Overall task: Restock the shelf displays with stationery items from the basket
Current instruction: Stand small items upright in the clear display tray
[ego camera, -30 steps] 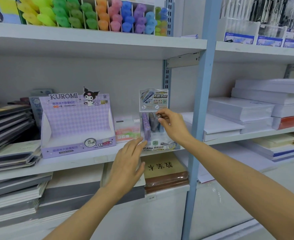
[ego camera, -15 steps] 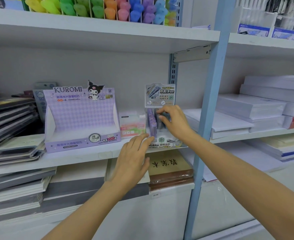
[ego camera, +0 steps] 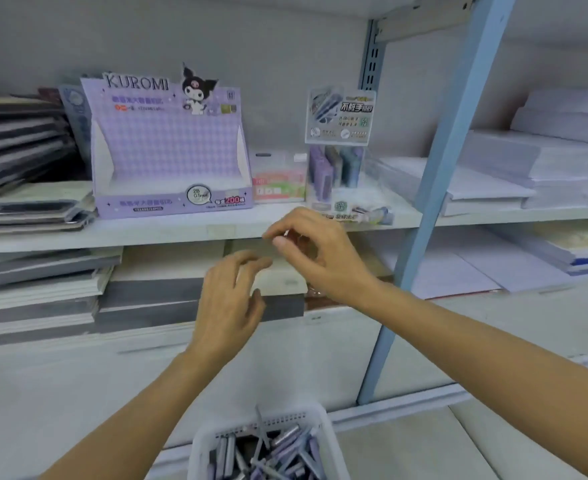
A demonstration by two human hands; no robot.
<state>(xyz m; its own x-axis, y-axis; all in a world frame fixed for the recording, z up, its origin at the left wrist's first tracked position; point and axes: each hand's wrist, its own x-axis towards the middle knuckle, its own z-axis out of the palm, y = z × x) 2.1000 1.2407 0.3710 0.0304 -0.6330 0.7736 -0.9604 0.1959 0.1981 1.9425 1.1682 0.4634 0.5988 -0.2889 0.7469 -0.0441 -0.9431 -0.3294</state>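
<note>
A clear display stand (ego camera: 341,174) with a printed header card stands on the middle shelf (ego camera: 147,233), holding purple and blue stationery pieces upright. Left of it sits an empty purple Kuromi display box (ego camera: 171,157). A white basket (ego camera: 261,445) full of small purple and grey tubes sits at the bottom of the view. My right hand (ego camera: 315,252) hovers in front of the shelf edge, fingers loosely curled, nothing visible in it. My left hand (ego camera: 230,299) hangs just below and left of it, fingers relaxed and empty.
A small pink and green box (ego camera: 278,180) sits between the two displays. Dark notebook stacks (ego camera: 22,154) fill the left, white paper reams (ego camera: 535,168) the right. A blue upright post (ego camera: 438,174) divides the bays. More stacked books (ego camera: 167,289) lie on the lower shelf.
My right hand has left the clear display stand and come down and back off the shelf. My left hand has dropped too. The view has tilted down, bringing the basket in.
</note>
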